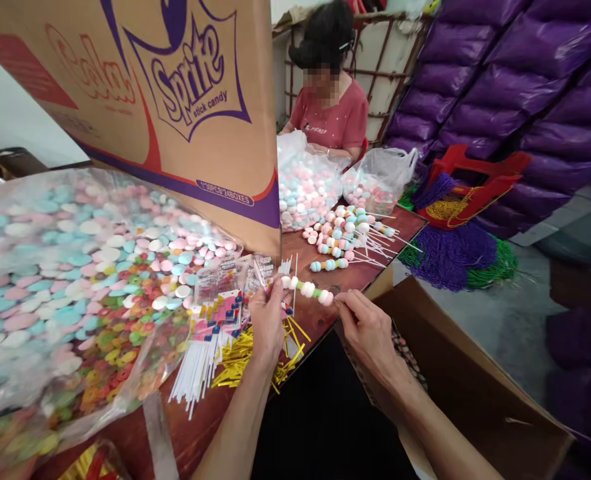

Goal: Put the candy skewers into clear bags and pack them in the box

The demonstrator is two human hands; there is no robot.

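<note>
A candy skewer (307, 289) with white, pink and green pieces stretches between my two hands above the table edge. The fingers of my left hand (268, 320) are closed on its white end. At the pink end, my right hand (368, 330) pinches with thumb and forefinger; the stick there is too thin to make out clearly. Below my left hand lie gold twist ties (235, 360) and white paper sticks (198, 373). Small printed packets (220, 280) are just behind them. Finished-looking candy skewers (345, 230) are piled farther back on the table.
A large open bag of pastel candies (75, 267) and fruit rings (125, 333) covers the left. A tall carton (185, 120) stands behind it. Across the table sits a person (332, 107) beside candy bags (308, 180). An open cardboard box (455, 353) is at my right.
</note>
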